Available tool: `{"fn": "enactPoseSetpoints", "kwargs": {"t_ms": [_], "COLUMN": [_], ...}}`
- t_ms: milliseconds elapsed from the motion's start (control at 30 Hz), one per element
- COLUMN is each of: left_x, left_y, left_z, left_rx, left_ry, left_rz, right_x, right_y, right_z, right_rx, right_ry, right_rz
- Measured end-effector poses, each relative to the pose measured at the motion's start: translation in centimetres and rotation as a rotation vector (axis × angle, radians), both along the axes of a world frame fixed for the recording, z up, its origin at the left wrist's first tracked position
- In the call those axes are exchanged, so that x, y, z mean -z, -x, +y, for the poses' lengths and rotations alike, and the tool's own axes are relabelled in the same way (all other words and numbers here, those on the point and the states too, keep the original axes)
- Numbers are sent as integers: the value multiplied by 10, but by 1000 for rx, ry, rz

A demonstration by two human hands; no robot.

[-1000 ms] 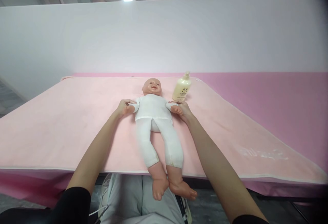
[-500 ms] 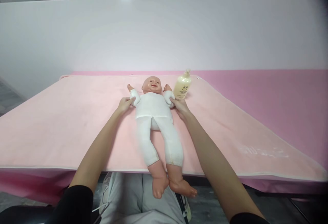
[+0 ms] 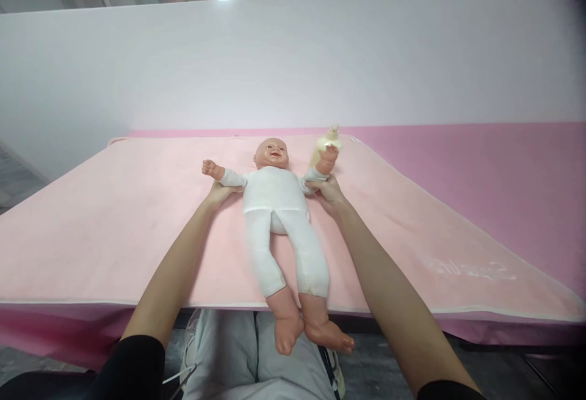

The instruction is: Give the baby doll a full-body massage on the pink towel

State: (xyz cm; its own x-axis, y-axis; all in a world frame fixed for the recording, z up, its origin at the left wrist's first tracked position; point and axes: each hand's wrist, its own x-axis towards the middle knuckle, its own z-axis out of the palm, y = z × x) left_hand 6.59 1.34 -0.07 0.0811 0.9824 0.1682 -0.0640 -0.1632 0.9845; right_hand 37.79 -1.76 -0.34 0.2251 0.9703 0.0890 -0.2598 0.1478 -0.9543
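A baby doll [image 3: 275, 189] with a white cloth body lies on its back, head away from me, its feet hanging over the table's front edge. Its arms are spread out to both sides. My left hand [image 3: 223, 193] is closed around the doll's arm on the left, close to the elbow. On the other side, my right hand [image 3: 328, 193] grips the doll's other arm, thumb on top. Behind that raised doll hand stands a pale yellow pump bottle [image 3: 326, 141], partly hidden.
A pink towel [image 3: 137, 223] covers much of the table, over a darker pink surface [image 3: 480, 186] at the right. A white partition [image 3: 293, 58] rises behind the table. My legs [image 3: 229, 351] are under the front edge.
The doll's forearms have swung outward and down from beside its head. The doll's hand on the right now overlaps the bottle. My hands have stayed at its arms.
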Motion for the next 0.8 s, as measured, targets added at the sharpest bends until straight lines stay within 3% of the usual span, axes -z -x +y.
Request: {"fn": "enactPoseSetpoints", "kwargs": {"t_ms": [200,300,400,467,600,767,800], "left_x": [-2,-3,-1,2,6,9,9], "left_y": [8,16,28,35,43,47,49], "left_z": [11,17,25,30,32,20,19], "left_rx": [-42,-138,-275,-378,-604,-772,-799], "left_ry": [124,141,49,10,-31,-216,-216], "left_rz": [-474,-578,-578,-517,-303,229,331], "right_x": [0,2,7,11,19,26,27], "right_y": [-11,-18,-31,-43,-64,-77,-79], "right_z": [9,12,15,17,24,28,26], "right_rx": [212,331,497,535,447,708,709], "right_ry": [-143,-139,-69,-7,121,165,142], "right_rz": [300,397,483,508,428,257,229]}}
